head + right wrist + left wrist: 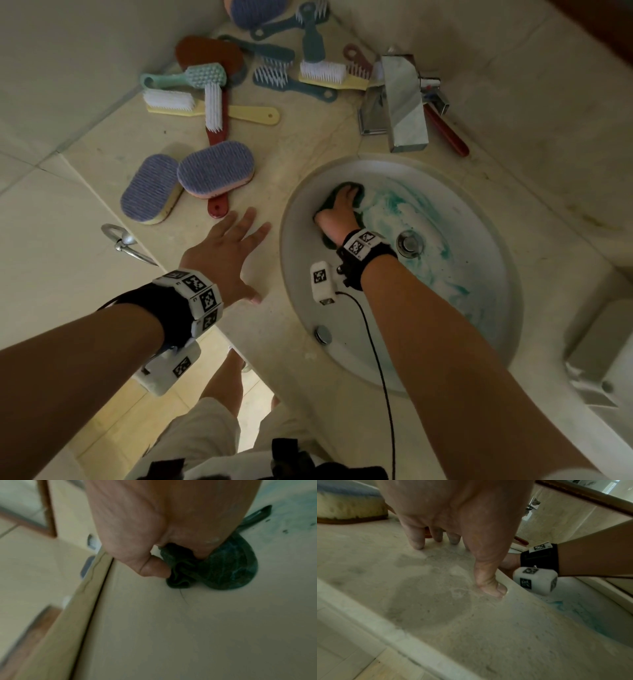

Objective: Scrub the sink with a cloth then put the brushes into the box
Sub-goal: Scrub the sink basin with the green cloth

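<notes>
— Cloth (346, 197): where is it lying, who is holding it?
— Right hand (339, 214) is gripping it bunched at the sink's (301, 219) far-left wall. Soft, soaked, likely slippery; bunch it tight. Left hand (222, 255) is resting flat, fingers spread.

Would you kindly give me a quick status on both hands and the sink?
Left hand flat on counter. Right hand grips cloth, scrubbing sink. Brushes on counter, unboxed.
</notes>
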